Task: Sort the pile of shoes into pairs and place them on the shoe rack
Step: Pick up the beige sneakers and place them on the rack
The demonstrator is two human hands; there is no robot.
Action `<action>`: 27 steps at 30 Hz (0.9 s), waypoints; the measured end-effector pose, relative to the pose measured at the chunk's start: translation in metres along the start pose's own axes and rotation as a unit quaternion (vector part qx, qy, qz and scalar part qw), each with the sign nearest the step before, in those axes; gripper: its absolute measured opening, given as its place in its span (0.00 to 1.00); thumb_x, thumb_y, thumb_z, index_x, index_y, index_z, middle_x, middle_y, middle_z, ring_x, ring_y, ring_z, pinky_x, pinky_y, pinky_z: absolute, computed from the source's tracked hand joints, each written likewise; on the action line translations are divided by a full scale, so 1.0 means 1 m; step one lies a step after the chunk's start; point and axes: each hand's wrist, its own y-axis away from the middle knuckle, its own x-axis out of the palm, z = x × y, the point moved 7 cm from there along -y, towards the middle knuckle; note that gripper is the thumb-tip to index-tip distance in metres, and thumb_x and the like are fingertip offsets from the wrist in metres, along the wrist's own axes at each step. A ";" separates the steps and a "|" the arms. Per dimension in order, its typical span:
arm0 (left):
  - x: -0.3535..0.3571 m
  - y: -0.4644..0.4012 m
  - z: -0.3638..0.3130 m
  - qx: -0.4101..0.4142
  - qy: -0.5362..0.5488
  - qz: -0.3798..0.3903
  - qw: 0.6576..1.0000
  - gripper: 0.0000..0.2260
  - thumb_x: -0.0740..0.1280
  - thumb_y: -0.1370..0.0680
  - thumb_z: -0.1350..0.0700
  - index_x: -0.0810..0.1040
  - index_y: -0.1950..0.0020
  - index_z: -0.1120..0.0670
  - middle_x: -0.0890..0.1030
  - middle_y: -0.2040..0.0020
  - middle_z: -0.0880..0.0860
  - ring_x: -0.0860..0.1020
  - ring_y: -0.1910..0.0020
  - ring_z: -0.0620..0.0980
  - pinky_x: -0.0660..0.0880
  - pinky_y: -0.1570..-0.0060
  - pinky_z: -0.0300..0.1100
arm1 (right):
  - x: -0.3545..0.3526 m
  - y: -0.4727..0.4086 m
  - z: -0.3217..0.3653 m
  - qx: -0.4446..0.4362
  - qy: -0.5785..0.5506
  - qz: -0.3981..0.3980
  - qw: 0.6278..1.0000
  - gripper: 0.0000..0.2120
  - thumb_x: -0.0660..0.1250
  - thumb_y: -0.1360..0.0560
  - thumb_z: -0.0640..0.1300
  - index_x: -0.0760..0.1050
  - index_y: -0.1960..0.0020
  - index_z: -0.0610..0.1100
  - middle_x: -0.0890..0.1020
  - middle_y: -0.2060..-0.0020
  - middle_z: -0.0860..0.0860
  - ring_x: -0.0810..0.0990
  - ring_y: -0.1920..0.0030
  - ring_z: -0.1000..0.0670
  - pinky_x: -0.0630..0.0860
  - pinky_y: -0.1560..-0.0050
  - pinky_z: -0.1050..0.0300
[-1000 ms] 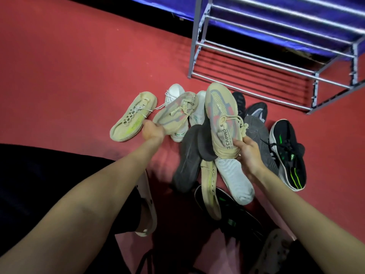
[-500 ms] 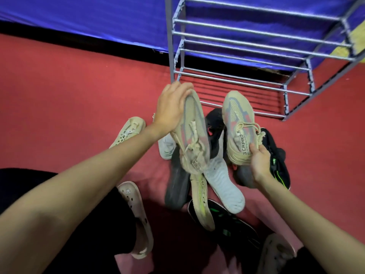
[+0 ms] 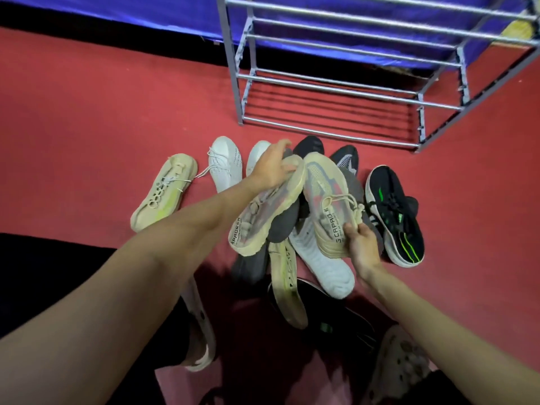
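Holding one beige shoe in each hand, you have a matched pair lifted above the pile (image 3: pixel 295 258). Your left hand (image 3: pixel 270 168) wraps its fingers over the toe of the left shoe (image 3: pixel 263 213), which hangs tilted with its heel toward you and its side turned up. Your right hand (image 3: pixel 361 247) pinches the right shoe (image 3: pixel 327 200) at the heel collar, fingers curled round the rim; this shoe sits nearly level, toe pointing away. The two shoes touch near their toes and spread apart at the heels. The rack (image 3: pixel 330 135) stands beyond the pile on the floor (image 3: pixel 87 118), ahead and slightly right, its bars running left to right and its visible tiers bare. Both shoes' long axes run roughly toward the rack, across its bars. The right hand is judged nearer the rack's middle; the left must swing rightward and level its shoe to match. Expect the left shoe, gripped only at the toe, to droop at the heel when you set it on the bars.
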 end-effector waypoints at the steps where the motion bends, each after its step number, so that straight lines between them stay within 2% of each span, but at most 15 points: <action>1: 0.005 0.004 0.008 -0.013 -0.032 0.010 0.999 0.28 0.68 0.24 0.54 0.62 0.27 0.58 0.69 0.30 0.60 0.69 0.32 0.57 0.66 0.35 0.47 | 0.001 -0.001 -0.002 0.005 0.007 0.001 1.000 0.05 0.57 0.21 0.40 0.71 0.51 0.40 0.77 0.58 0.45 0.75 0.56 0.48 0.72 0.51 0.52; 3: 0.011 0.017 0.029 -0.067 -0.087 0.007 0.994 0.35 0.69 0.26 0.48 0.57 0.24 0.55 0.63 0.27 0.59 0.64 0.27 0.58 0.65 0.32 0.53 | 0.003 -0.001 -0.008 0.021 0.006 -0.001 1.000 0.05 0.58 0.21 0.41 0.70 0.50 0.40 0.77 0.55 0.43 0.75 0.53 0.46 0.72 0.48 0.50; 5: 0.010 0.036 0.055 -0.170 -0.062 -0.011 0.983 0.39 0.66 0.28 0.38 0.55 0.24 0.54 0.62 0.26 0.59 0.63 0.27 0.60 0.65 0.32 0.57 | 0.004 -0.001 -0.012 0.033 0.003 -0.005 0.999 0.05 0.58 0.21 0.42 0.70 0.49 0.40 0.76 0.54 0.43 0.75 0.51 0.45 0.73 0.43 0.46; 7: 0.014 0.057 0.080 -0.265 0.047 -0.001 0.963 0.43 0.61 0.30 0.30 0.56 0.24 0.56 0.65 0.27 0.60 0.67 0.30 0.60 0.66 0.32 0.54 | 0.005 0.002 -0.014 0.034 0.021 0.001 0.999 0.06 0.57 0.21 0.43 0.67 0.49 0.40 0.75 0.54 0.43 0.74 0.52 0.45 0.72 0.43 0.46; 9: 0.025 0.081 0.095 -0.318 0.165 0.042 0.933 0.43 0.59 0.31 0.28 0.62 0.27 0.58 0.74 0.34 0.60 0.75 0.42 0.57 0.69 0.38 0.49 | 0.007 0.007 -0.012 0.024 0.029 0.001 0.999 0.07 0.56 0.20 0.44 0.65 0.48 0.39 0.73 0.56 0.46 0.73 0.53 0.47 0.70 0.48 0.49; 10: 0.031 0.092 0.100 -0.323 0.197 0.072 0.923 0.40 0.60 0.30 0.29 0.66 0.30 0.57 0.78 0.40 0.60 0.75 0.48 0.55 0.68 0.41 0.46 | 0.008 0.009 -0.011 0.020 0.028 -0.001 0.999 0.07 0.55 0.20 0.43 0.64 0.47 0.39 0.72 0.58 0.47 0.72 0.54 0.48 0.68 0.49 0.52; 12: 0.040 0.109 0.108 -0.316 0.228 0.110 0.914 0.26 0.61 0.26 0.35 0.71 0.37 0.52 0.79 0.51 0.57 0.74 0.50 0.52 0.67 0.47 0.42 | 0.011 0.011 -0.009 0.020 0.033 -0.004 0.999 0.06 0.55 0.20 0.42 0.63 0.48 0.39 0.69 0.61 0.49 0.70 0.54 0.48 0.66 0.50 0.53; 14: 0.039 0.120 0.113 -0.329 0.263 0.098 0.902 0.19 0.64 0.25 0.42 0.74 0.40 0.51 0.78 0.52 0.55 0.74 0.51 0.50 0.68 0.52 0.41 | 0.014 0.014 -0.006 0.026 0.029 -0.012 0.999 0.06 0.54 0.20 0.42 0.62 0.48 0.39 0.68 0.62 0.50 0.70 0.54 0.48 0.67 0.50 0.53; 16: 0.032 0.129 0.111 -0.360 0.293 0.080 0.882 0.17 0.67 0.29 0.53 0.76 0.41 0.54 0.78 0.49 0.54 0.76 0.53 0.52 0.73 0.58 0.41 | 0.016 0.019 0.000 0.024 0.026 -0.017 0.999 0.06 0.53 0.20 0.42 0.62 0.48 0.39 0.68 0.63 0.50 0.70 0.58 0.50 0.68 0.55 0.56; 18: 0.024 0.136 0.098 -0.363 0.311 0.082 0.875 0.20 0.66 0.34 0.62 0.76 0.42 0.58 0.78 0.50 0.54 0.77 0.55 0.52 0.76 0.62 0.41 | 0.016 0.028 0.009 0.018 0.026 -0.020 0.999 0.05 0.53 0.19 0.42 0.61 0.47 0.39 0.67 0.63 0.51 0.68 0.62 0.53 0.65 0.63 0.60; 20: 0.015 0.137 0.076 -0.342 0.347 0.091 0.868 0.23 0.67 0.34 0.64 0.75 0.39 0.60 0.80 0.52 0.54 0.80 0.58 0.50 0.79 0.62 0.41 | 0.013 0.037 0.019 0.013 0.027 -0.019 0.999 0.05 0.53 0.20 0.41 0.62 0.48 0.39 0.67 0.64 0.51 0.67 0.63 0.53 0.64 0.66 0.60; 23: -0.005 0.137 0.033 -0.290 0.394 0.109 0.865 0.17 0.66 0.28 0.65 0.75 0.40 0.60 0.81 0.51 0.57 0.81 0.55 0.52 0.82 0.55 0.45 | 0.006 0.050 0.042 -0.008 0.026 -0.026 0.999 0.05 0.54 0.21 0.39 0.65 0.54 0.40 0.69 0.63 0.47 0.68 0.64 0.51 0.63 0.66 0.56; 25: -0.021 0.137 0.011 -0.264 0.400 0.110 0.871 0.14 0.66 0.27 0.66 0.77 0.42 0.62 0.81 0.49 0.59 0.81 0.52 0.55 0.81 0.51 0.48 | -0.002 0.057 0.061 -0.035 0.016 -0.031 0.999 0.07 0.54 0.21 0.39 0.69 0.49 0.37 0.71 0.58 0.44 0.70 0.58 0.47 0.65 0.61 0.56; 27: -0.038 0.139 -0.009 -0.239 0.406 0.096 0.877 0.10 0.66 0.28 0.68 0.77 0.47 0.63 0.81 0.52 0.61 0.81 0.55 0.55 0.80 0.51 0.49 | -0.010 0.063 0.083 -0.062 0.002 -0.032 0.998 0.11 0.54 0.20 0.40 0.70 0.43 0.36 0.72 0.56 0.43 0.72 0.54 0.47 0.68 0.63 0.57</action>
